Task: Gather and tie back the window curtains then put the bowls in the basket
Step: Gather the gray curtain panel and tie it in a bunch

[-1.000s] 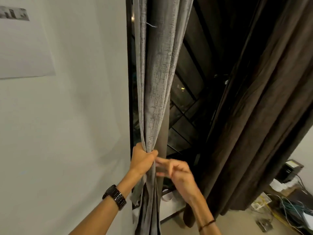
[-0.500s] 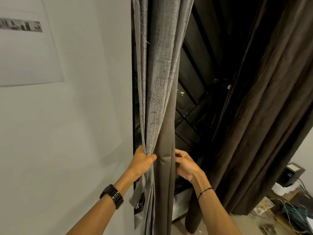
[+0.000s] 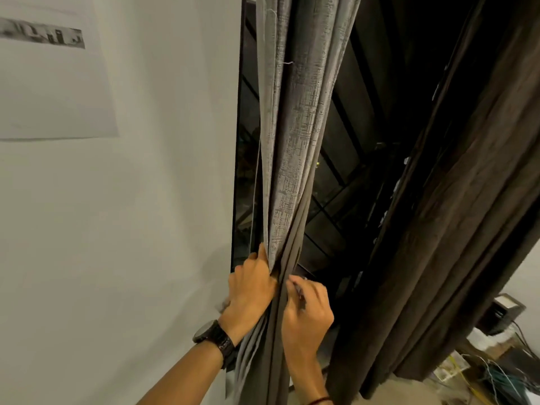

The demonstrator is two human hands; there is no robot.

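Note:
A grey textured curtain (image 3: 295,135) hangs bunched into a narrow column at the left edge of the dark window (image 3: 344,176). My left hand (image 3: 252,290), with a black watch on its wrist, grips the bunch from the left at about waist height. My right hand (image 3: 306,314) closes on the same bunch from the right, just below and touching the fabric. A second, dark brown curtain (image 3: 455,217) hangs gathered on the right side of the window. No bowls or basket are in view.
A white wall (image 3: 131,229) fills the left, with a paper sheet (image 3: 52,83) stuck on it. At the lower right, a black device (image 3: 501,315) and tangled cables (image 3: 496,372) lie on the floor.
My right hand came in from the open side and closed on the grey curtain beside my left hand. The bunch has been squeezed narrower. The view has shifted closer.

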